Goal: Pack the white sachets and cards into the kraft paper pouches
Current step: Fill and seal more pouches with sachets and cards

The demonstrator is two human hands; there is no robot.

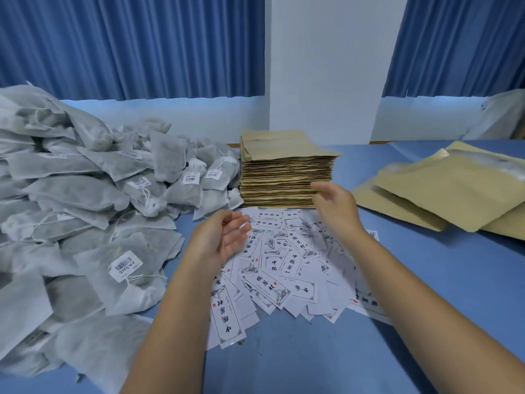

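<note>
Currently left hand (224, 237) and right hand (336, 201) hover open and empty above the cards (287, 260), sachets (85, 194) heaped leftward; next step, judged: pinch one pouch off the adjacent pouch stack (284, 174).

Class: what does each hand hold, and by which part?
Nothing. The left hand is open above the cards; the right hand is open beside the pouch stack.

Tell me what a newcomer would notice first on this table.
The big heap of white sachets on the left stands out first. Next comes the tall stack of kraft pouches at centre back, with printed cards scattered in front of it. The left hand and right hand hover open above the cards, the right beside the stack.
</note>
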